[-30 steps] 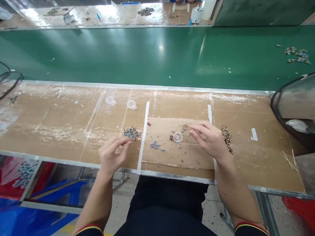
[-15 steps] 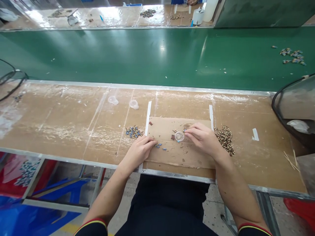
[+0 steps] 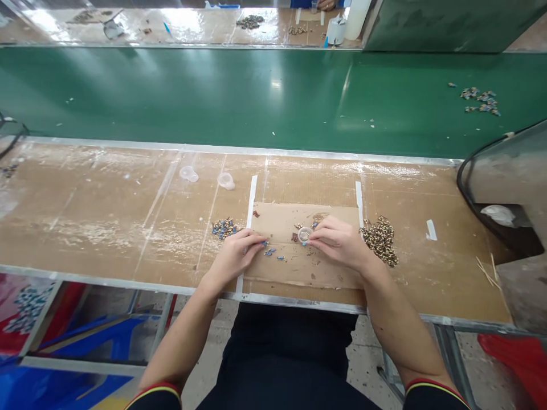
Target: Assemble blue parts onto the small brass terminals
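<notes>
My left hand (image 3: 240, 253) is closed in a pinch on a small blue-and-brass part (image 3: 265, 244), over the left side of a cardboard sheet (image 3: 282, 219). Loose parts of the same sort (image 3: 281, 258) lie just below its fingertips. My right hand (image 3: 339, 242) is closed beside a small clear cup (image 3: 305, 234). A thin stick (image 3: 308, 233), mostly hidden by the fingers, reaches from them into the cup. Small reddish-brown pieces (image 3: 294, 237) sit left of the cup. A blue-and-brass pile (image 3: 224, 228) lies beyond my left hand, and a brass pile (image 3: 380, 240) beyond my right forearm.
Two clear plastic cups or lids (image 3: 226, 181) stand at the back left. Behind the bench runs a green belt (image 3: 192, 97) with a cluster of parts (image 3: 482, 101) at right. Thin sticks (image 3: 488, 273) lie near a metal housing with a black cable (image 3: 465, 196). Another person's hand (image 3: 327, 4) shows across the belt.
My left fingers have lifted slightly, and a blue part now shows between them. My right fingertips have come lower, close against the cup's edge. The whole view has shifted a little.
</notes>
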The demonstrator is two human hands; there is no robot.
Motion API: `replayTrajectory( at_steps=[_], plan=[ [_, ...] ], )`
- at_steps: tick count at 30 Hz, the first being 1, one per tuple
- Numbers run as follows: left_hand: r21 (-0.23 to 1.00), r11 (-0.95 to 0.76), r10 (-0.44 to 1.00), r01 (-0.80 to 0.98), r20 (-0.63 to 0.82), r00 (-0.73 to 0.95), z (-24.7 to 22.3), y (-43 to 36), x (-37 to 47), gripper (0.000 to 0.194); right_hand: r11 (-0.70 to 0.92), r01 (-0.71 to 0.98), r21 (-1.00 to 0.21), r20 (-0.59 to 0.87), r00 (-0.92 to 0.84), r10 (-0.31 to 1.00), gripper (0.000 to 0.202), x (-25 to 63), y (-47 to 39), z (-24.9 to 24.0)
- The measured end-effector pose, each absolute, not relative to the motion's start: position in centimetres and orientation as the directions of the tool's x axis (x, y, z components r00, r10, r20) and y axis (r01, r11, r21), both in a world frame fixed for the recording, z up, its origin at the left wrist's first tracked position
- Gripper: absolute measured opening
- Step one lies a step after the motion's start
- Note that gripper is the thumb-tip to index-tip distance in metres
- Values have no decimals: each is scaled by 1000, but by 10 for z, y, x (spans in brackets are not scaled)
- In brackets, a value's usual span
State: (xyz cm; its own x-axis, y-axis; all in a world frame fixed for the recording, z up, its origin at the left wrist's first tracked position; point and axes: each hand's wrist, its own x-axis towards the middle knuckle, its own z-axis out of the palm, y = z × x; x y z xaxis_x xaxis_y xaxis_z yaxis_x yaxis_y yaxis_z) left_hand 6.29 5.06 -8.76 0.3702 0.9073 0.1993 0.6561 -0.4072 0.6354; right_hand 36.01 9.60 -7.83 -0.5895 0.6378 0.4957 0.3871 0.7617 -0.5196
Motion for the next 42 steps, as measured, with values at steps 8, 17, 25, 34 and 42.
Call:
replayTrajectory(
  at_steps=[8,17,25,34,42],
  plan=[
    [603,-403,909,688,178,377,-89,57,60,18,764,526,-375,546,-540,640,23,354,94,-77],
    [614,-436,893,658,206,400,-87,59,62,15,748,529,-401,537,-527,659,25,352,92,-76],
    [725,-402,916,559,324,239,-61,60,71,10,733,565,-379,523,-523,673,30,350,92,-79],
    [891,-391,917,232,355,183,-80,80,114,13,706,587,-397,471,-530,705,26,347,91,-81],
    [955,-281,954,99,267,135,-86,70,119,13,694,569,-442,450,-529,720,19,350,88,-69]
  ],
)
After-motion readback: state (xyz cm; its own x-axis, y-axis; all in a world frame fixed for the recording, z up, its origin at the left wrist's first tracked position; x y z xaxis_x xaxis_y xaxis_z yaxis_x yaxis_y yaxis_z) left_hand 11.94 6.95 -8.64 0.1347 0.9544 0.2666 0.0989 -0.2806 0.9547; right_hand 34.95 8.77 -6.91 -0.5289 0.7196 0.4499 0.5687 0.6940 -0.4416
